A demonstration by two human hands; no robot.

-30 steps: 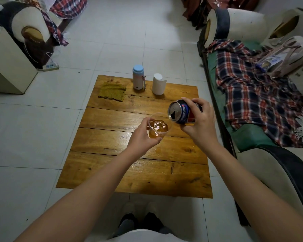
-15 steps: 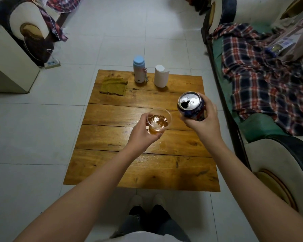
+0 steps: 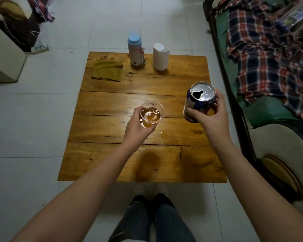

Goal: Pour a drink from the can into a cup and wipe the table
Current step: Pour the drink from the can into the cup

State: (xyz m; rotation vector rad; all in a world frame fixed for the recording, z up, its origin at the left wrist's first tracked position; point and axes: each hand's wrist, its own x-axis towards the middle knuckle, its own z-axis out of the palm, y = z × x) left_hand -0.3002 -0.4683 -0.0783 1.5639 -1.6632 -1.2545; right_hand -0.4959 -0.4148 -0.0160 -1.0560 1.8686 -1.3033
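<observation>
item: cup, part-full, left hand fingers wrapped on it over table centre; can upright, clamped in right hand nr right edge; set both down level, then cloth at far-left corner for spill.

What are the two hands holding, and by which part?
Left hand holds the cup by its lower side; right hand holds the can around its side.

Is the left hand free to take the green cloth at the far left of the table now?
Probably not yet. The left hand holds the cup with drink in it. The way to the green cloth looks clear over the table, but the cup must be set down first.
</observation>
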